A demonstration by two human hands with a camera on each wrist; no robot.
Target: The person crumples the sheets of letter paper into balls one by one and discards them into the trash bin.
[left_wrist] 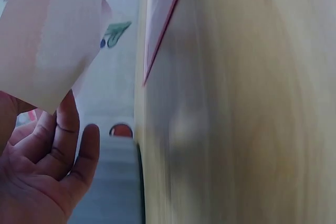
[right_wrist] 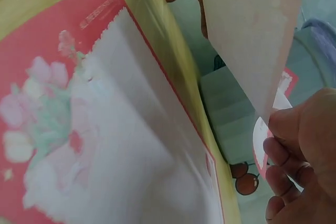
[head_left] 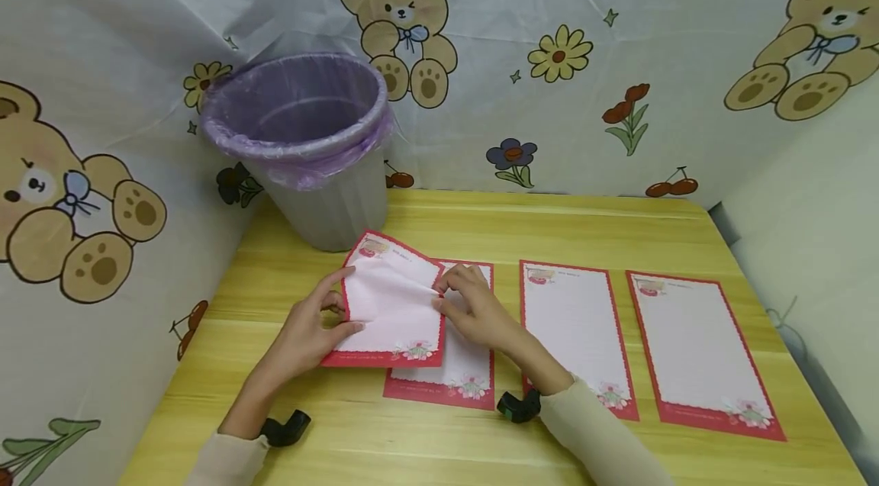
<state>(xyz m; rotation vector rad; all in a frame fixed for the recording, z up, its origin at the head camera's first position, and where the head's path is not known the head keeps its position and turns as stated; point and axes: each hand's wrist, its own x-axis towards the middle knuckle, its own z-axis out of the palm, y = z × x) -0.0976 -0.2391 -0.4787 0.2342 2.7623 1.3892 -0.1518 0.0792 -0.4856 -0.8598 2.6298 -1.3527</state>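
Observation:
A sheet of letter paper [head_left: 393,295] with a red border and printed flowers is held up over the table, creased across its upper part. My left hand [head_left: 309,333] pinches its left edge, thumb on the printed face. On the opposite edge, my right hand [head_left: 481,312] pinches the paper between thumb and curled fingers. In the left wrist view the sheet's pale back [left_wrist: 52,35] rises above the left hand [left_wrist: 47,156]. The right wrist view shows the right hand [right_wrist: 304,156] gripping the edge. Another matching sheet [head_left: 474,364] lies beneath, partly hidden.
Two more red-bordered sheets lie to the right, a middle one [head_left: 573,333] and a far one [head_left: 700,349]. A grey bin [head_left: 336,204] with a purple liner stands at the table's back left. Behind the wooden table [head_left: 549,223] hangs a bear-printed cloth [head_left: 474,5].

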